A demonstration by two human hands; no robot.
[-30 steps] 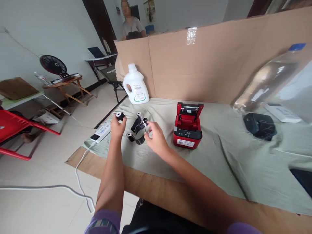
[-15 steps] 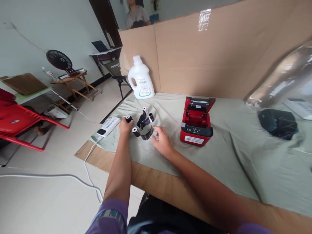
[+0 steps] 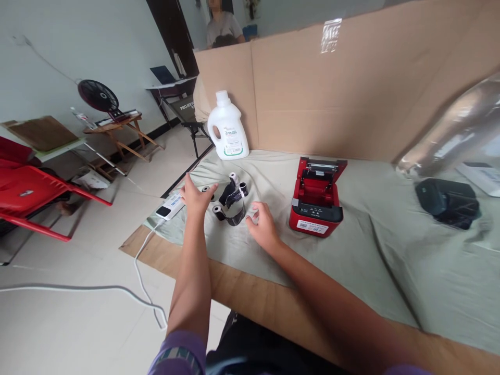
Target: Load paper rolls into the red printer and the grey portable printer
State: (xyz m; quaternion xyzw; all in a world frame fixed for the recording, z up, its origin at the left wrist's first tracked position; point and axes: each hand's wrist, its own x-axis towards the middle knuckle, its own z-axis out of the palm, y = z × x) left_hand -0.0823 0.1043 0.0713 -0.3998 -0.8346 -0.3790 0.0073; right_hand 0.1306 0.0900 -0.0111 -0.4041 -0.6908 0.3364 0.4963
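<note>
My left hand [image 3: 196, 197] is raised with thumb and fingers spread, holding nothing, above a small black roll [image 3: 205, 190] that it partly hides. My right hand [image 3: 262, 224] has curved fingers with a gap to the thumb, and nothing shows between them. It hovers at the right side of a dark shiny strip [image 3: 236, 219]. Around that strip stand other small rolls, black outside with pale ends: a front one [image 3: 219, 211], a back one [image 3: 233, 178] and a right one [image 3: 243, 188]. A red receipt printer [image 3: 315, 213] with its lid up stands to the right.
A white power strip [image 3: 171, 204] lies left of the rolls, its cable dropping over the table edge. Behind stands a white detergent bottle [image 3: 230, 130] before a cardboard wall [image 3: 332, 99]. A black device [image 3: 447, 202] sits at the right. A person [image 3: 223, 26] is beyond the cardboard.
My left hand has let go of the black roll and risen, its fingers spreading. My right hand has come away from the strip's end, its fingers loosened.
</note>
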